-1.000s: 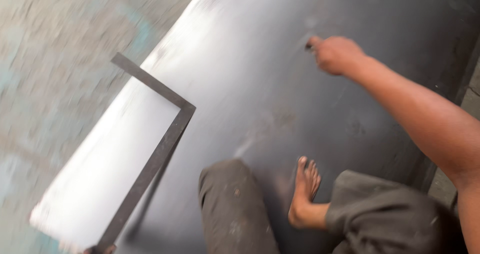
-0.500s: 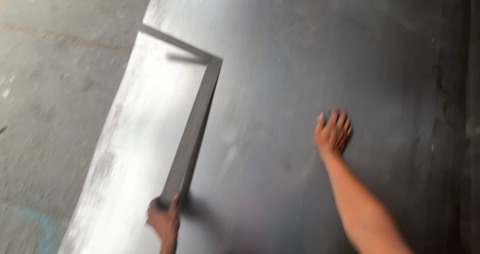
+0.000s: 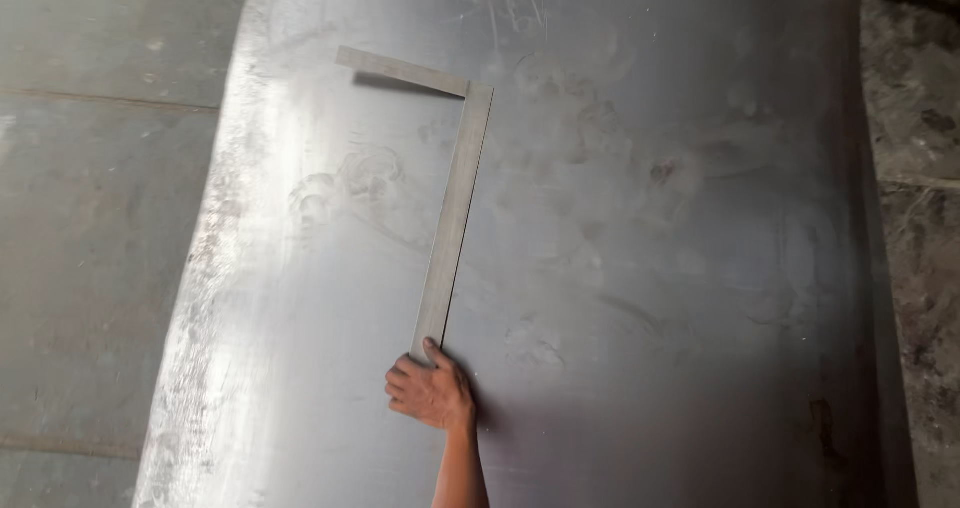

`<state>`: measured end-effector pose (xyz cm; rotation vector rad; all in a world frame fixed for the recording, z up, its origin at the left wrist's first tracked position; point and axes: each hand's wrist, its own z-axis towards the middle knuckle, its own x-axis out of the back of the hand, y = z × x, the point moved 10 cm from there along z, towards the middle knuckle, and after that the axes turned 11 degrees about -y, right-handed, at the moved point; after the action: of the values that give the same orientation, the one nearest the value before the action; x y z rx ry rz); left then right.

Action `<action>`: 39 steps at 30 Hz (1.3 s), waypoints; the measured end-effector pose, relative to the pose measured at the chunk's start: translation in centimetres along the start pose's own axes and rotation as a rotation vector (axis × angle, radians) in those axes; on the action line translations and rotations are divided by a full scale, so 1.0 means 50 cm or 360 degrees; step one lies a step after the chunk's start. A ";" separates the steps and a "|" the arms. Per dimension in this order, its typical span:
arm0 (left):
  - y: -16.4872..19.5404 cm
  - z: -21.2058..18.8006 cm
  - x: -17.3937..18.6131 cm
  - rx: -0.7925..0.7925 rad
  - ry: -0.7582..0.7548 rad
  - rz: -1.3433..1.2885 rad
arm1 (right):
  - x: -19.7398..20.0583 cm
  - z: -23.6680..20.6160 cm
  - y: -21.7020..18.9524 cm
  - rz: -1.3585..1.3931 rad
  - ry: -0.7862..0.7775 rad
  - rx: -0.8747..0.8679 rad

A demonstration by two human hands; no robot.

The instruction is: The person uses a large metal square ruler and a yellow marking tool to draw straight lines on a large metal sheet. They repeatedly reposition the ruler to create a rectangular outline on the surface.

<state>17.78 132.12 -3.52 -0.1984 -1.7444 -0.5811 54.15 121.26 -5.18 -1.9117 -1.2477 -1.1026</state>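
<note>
A large grey steel sheet [image 3: 650,268] lies flat on the floor and fills most of the view. An L-shaped metal square [image 3: 455,208] rests on it, its long arm running away from me and its short arm pointing left at the far end. My left hand [image 3: 430,390] grips the near end of the long arm, thumb on top and fingers curled to the left. My right hand is out of view.
Grey concrete floor [image 3: 90,218] lies along the sheet's left edge. Rough dark ground [image 3: 915,218] borders its right edge. The sheet's left part shines with glare, and faint smudges mark its surface.
My right hand, resting on the sheet half a second ago, has left the view. The view has swung, so the square stands straighter and nearer the middle of the picture, with my left hand still at its end.
</note>
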 end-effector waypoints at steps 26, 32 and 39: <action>0.037 0.216 -0.052 0.0426 -0.0346 -0.0070 | 0.475 0.917 -1.086 -0.0118 0.0256 0.1279; 0.006 0.168 -0.072 0.0479 -0.0364 -0.0118 | 0.473 0.897 -1.090 -0.0161 0.0314 0.1401; -0.039 0.095 -0.123 0.0560 -0.0314 -0.0191 | 0.450 0.882 -1.097 -0.0359 0.0339 0.1585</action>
<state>14.44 133.78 -10.59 0.1002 -2.0287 -0.3397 22.27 187.89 -4.30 -0.9004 -1.5088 -0.5593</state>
